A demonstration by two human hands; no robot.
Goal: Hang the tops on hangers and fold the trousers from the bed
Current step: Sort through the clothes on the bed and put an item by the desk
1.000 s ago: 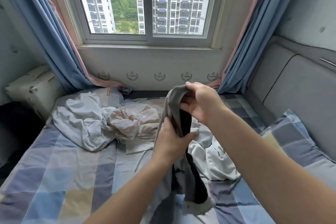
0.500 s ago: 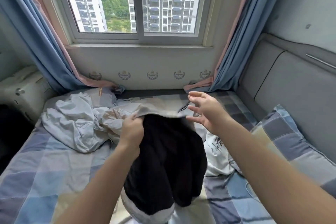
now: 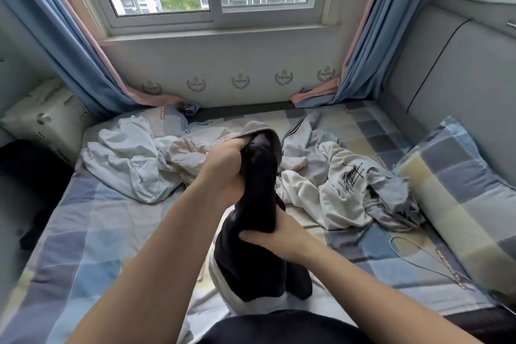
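I hold a dark garment with a grey ribbed band [image 3: 261,184] bunched upright over the bed [image 3: 92,234]. My left hand [image 3: 223,170] grips it near the top, just under the grey band. Lower down, my right hand [image 3: 272,237] clasps its middle. The bottom of the garment, with a pale hem, rests on the sheet close to me. Behind it lie a crumpled pale blue garment [image 3: 125,159], a beige one [image 3: 192,148] and a white top with black script [image 3: 343,187].
A checked pillow [image 3: 458,193] lies at the right against the grey padded headboard [image 3: 460,70]. A thin wire hanger [image 3: 418,254] lies on the sheet at the right. Blue and pink curtains [image 3: 363,45] frame the window. A white box [image 3: 47,117] stands at the left.
The garment was spread wide from my left hand with my right hand open beside it; now it is gathered into a bunch and my right hand has closed on its middle. The view tilted downward.
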